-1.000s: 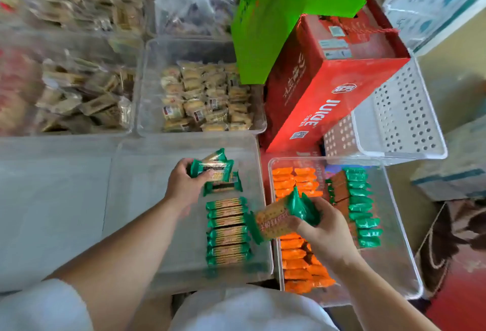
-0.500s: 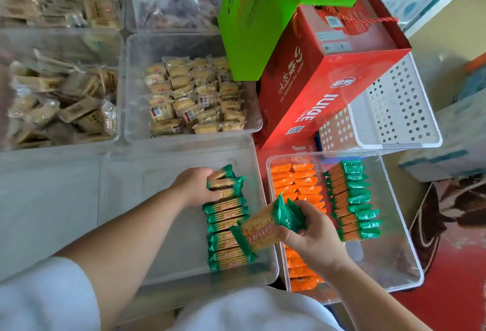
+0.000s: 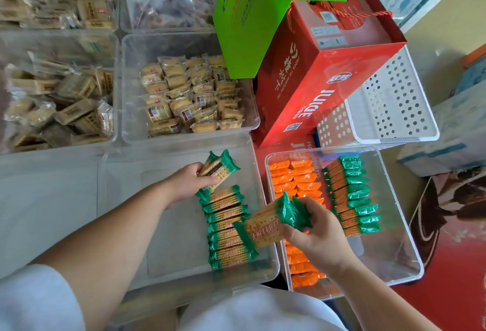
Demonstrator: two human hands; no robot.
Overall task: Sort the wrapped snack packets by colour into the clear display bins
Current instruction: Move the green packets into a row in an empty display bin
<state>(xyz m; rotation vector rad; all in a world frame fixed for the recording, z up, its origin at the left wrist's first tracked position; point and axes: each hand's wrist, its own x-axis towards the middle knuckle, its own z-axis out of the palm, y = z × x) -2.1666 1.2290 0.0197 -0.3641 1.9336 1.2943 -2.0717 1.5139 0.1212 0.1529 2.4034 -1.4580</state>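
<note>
Left hand (image 3: pixel 186 182) pinches a green packet (image 3: pixel 218 169) over the near bin (image 3: pixel 171 238), right hand (image 3: pixel 319 236) grips a green bundle (image 3: pixel 271 221) by its rim, one green row (image 3: pixel 227 228) laid there, while the right bin (image 3: pixel 389 252) mixes orange packets (image 3: pixel 294 178) with a green stack (image 3: pixel 352 194), so plenty left, I'd say.

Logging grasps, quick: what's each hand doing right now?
Left hand: holding a green packet.
Right hand: holding a bundle of green packets.
</note>
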